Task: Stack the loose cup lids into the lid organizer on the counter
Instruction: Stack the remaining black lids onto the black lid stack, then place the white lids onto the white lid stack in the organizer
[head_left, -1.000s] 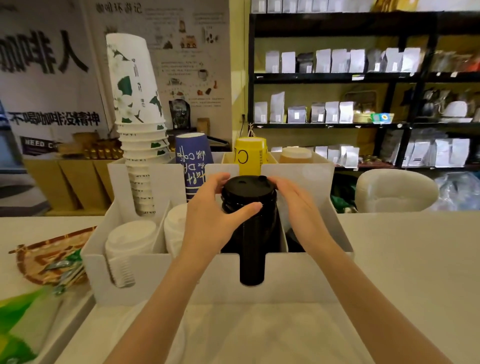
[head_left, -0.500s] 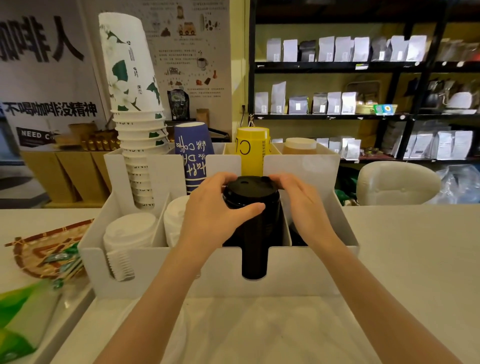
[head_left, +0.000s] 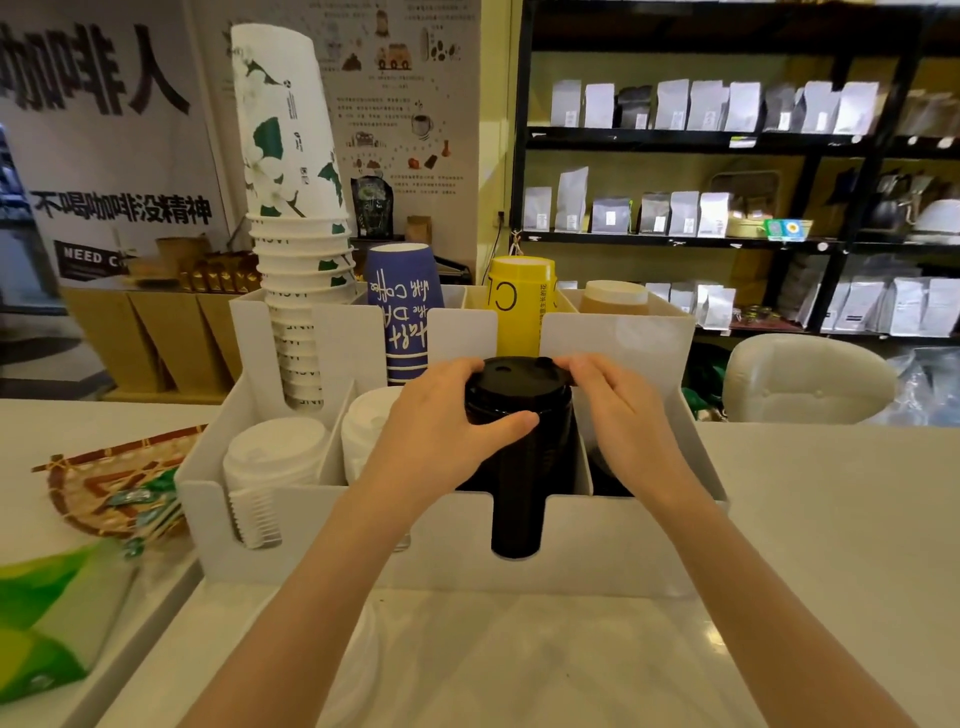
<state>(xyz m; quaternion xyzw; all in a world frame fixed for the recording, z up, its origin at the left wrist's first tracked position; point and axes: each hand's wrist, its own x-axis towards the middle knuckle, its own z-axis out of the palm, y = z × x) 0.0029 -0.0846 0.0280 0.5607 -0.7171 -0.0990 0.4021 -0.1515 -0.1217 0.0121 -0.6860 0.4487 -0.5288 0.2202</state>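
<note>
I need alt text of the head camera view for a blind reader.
Both hands, left hand and right hand, grip a tall stack of black cup lids standing in a white lid organizer on a counter. White lid stacks fill its left slots; paper cups stand behind.

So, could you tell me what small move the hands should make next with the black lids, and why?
Probably press the black lid stack gently down and let go: both hands, left and right, grip its top, and it already stands in the lid organizer slot, rising above the front wall.
</note>
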